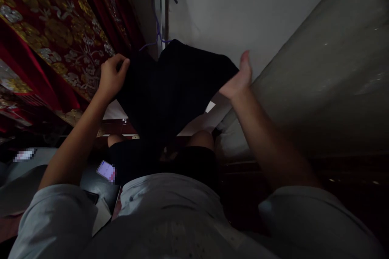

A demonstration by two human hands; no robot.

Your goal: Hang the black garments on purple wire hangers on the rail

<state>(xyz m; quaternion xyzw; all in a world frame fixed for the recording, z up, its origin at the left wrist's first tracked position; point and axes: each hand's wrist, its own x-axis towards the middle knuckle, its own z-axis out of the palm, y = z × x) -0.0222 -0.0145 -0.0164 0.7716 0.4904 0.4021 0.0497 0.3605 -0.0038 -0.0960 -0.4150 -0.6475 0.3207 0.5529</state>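
Observation:
A black garment (173, 85) hangs in front of me on a thin purple hanger (158, 37). It is too dark for its seams to show. My left hand (114, 75) is closed at the garment's left edge, thumb against the bent fingers. On the other side my right hand (240, 79) touches the spread-out right part of the cloth. Its thumb points up, away from the garment, and the other fingers are hidden behind the fabric. The hanger's hook reaches up beside a narrow metal upright (164, 4).
Red curtain-like cloth (60, 20) with gold and silver patterns fills the left. A pale wall panel (243, 8) stands behind the garment, and a greyish sheet-covered bulk (322, 77) is on the right. A lit phone (106, 170) lies on a dark seat beside my left leg.

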